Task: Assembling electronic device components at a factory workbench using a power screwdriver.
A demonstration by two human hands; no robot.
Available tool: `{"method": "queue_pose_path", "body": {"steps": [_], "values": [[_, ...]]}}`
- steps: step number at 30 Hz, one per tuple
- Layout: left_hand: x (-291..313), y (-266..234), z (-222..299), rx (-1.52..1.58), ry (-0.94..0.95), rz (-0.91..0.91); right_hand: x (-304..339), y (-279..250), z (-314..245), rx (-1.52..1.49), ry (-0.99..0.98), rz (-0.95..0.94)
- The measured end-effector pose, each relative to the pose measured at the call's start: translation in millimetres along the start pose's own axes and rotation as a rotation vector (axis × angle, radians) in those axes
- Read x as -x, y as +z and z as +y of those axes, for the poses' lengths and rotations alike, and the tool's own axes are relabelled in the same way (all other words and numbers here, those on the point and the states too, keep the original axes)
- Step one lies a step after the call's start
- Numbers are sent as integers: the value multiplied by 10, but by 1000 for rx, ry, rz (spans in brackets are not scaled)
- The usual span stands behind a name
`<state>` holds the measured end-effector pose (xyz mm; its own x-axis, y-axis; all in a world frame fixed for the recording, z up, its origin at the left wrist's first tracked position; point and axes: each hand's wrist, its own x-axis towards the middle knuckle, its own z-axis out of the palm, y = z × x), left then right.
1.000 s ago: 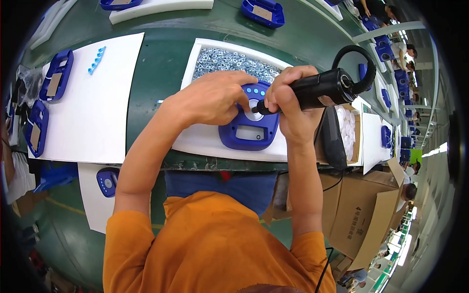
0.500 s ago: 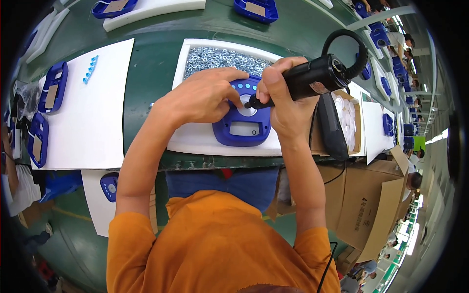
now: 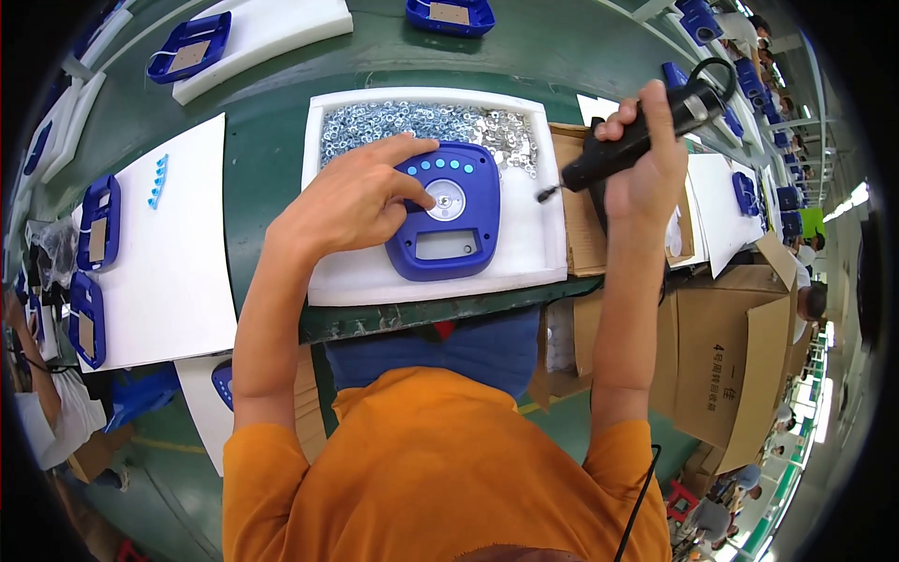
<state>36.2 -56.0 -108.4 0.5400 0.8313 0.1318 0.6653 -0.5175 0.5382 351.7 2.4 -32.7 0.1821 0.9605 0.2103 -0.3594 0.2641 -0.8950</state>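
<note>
There now, bare left hand point(image 3: 351, 201) palm-down, fingers point(image 3: 410, 147) half-bent, bare right hand point(image 3: 651, 178) aloft, fingers firmly curled!

The blue housing point(image 3: 482, 208) looks smooth, softly glossy plastic. Shiny metal parts point(image 3: 403, 122) line the far edge of the matt foam tray point(image 3: 435, 292) — beyond its right edge, a dull cardboard box point(image 3: 584, 255).

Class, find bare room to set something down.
Free: the white sheet, from the light-blue plastic strip to the near edge; the white foam tray, right of the blue plastic casing. Crowded: the tray's far side, covered in small metal parts.
</note>
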Motion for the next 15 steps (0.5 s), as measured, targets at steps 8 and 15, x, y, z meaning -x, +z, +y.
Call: {"method": "queue_pose_path", "body": {"steps": [8, 15], "values": [[109, -31, 62, 15, -21, 2, -445, -729, 99, 776, 227, -94], [211, -53, 206, -83, 46, 35, -709, -1030, 669, 1654, 90, -235]]}}
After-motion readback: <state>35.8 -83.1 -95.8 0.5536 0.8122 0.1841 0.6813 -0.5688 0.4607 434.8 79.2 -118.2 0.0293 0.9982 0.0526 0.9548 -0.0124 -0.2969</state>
